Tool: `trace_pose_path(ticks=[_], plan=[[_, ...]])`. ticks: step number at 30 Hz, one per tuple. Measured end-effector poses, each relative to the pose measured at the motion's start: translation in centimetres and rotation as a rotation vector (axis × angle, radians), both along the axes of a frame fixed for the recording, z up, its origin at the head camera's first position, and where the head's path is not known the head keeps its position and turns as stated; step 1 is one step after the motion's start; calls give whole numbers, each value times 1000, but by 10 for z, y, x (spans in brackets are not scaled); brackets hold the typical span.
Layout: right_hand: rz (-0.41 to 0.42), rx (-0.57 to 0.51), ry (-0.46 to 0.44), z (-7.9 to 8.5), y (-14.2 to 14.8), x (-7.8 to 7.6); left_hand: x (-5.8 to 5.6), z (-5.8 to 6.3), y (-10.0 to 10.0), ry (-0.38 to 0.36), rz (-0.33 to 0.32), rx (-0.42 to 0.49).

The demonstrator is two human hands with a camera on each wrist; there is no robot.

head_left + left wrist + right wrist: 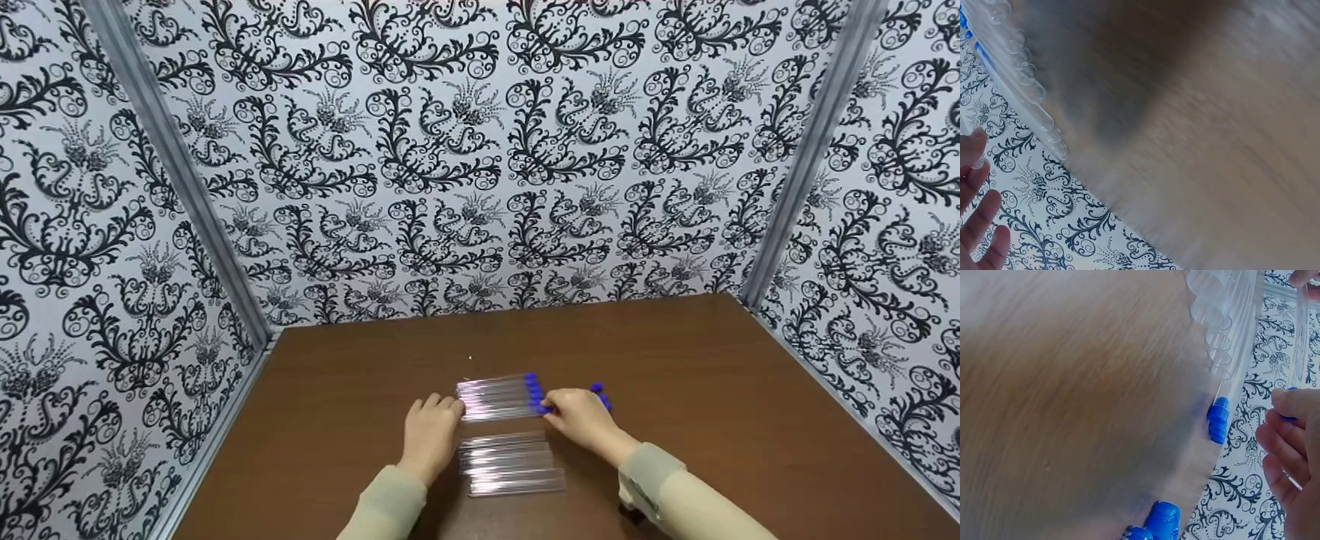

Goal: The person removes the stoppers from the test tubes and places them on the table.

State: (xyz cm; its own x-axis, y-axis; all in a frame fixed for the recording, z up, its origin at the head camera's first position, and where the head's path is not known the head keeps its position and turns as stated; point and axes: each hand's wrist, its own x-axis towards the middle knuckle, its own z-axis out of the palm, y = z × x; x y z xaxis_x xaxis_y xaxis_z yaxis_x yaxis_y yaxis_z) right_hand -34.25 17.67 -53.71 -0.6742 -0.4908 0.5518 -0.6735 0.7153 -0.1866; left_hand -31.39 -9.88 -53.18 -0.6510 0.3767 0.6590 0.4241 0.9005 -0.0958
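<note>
A clear test tube (1300, 343) is held off the table between both hands. My left hand (433, 431) pinches its rounded end (978, 163) between thumb and finger. At the other end, my right hand (581, 414) grips a blue cap (1292, 418), mostly hidden by the thumb and fingers. Close by lies a row of tubes (495, 397) with blue caps (532, 386) on their right ends. Nearer the body is a second row of clear tubes (510, 465), their right ends uncapped; round open mouths (1210, 312) show in the right wrist view.
Loose blue caps (1163, 520) lie on the table just beyond the right hand. The brown wooden table (360, 360) is bordered by walls (480, 187) in black-and-white scroll pattern, with grey metal posts (180, 165) at the corners.
</note>
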Motion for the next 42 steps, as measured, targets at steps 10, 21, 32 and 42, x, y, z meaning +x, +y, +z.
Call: trace_pose_path(ticks=[10,21,32,42], plan=[[13,-23,91,-2,1,-2,0,3,1,-17,-13,9],[26,-30,150,-2,4,-3,-1,4,2,-39,-13,-13],[-11,-16,139,-4,4,-2,1,6,6,-80,8,-37],[-18,-48,272,-10,5,-5,0,2,7,-116,1,-32]])
